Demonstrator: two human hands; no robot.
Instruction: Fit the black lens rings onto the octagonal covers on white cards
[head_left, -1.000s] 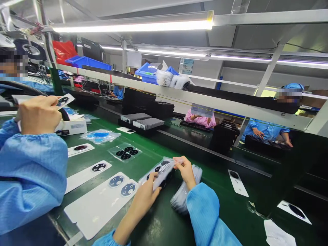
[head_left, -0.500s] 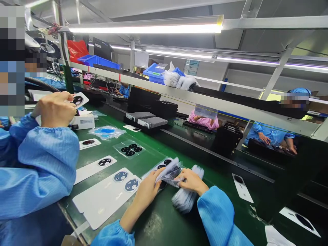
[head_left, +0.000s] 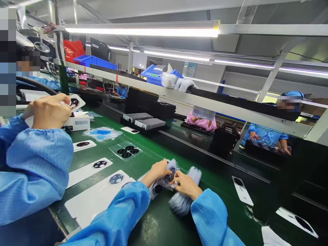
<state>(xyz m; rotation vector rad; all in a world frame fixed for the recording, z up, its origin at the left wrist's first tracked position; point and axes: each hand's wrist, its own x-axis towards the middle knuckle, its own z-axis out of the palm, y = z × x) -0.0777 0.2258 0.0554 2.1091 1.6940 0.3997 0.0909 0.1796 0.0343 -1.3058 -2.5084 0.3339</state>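
Note:
My left hand (head_left: 159, 170) grips a clear plastic bag (head_left: 171, 177) over the green bench, fingers closed on its left side. Dark shapes show through the plastic, too blurred to identify. My right hand (head_left: 185, 184) pinches the bag's right side. Beneath and beyond that hand lies a bundle of whitish plastic sleeves (head_left: 181, 204). More clear film with dark round parts (head_left: 156, 190) lies under my left hand. White panels with dark lens-cover ovals (head_left: 117, 179) lie to the left, partly hidden by my left sleeve.
At the left, a co-worker's hand (head_left: 51, 111) holds a white panel with a dark oval (head_left: 78, 101). A clear sheet of black round parts (head_left: 126, 151) lies on the green bench. Beyond it runs a dark conveyor with grey boxes (head_left: 150, 123) and white panels (head_left: 242, 189).
My left hand and sleeve have moved forward, further over the bag, now covering part of the white panels. The bag sits lower and more bunched between my hands. The view has shifted slightly.

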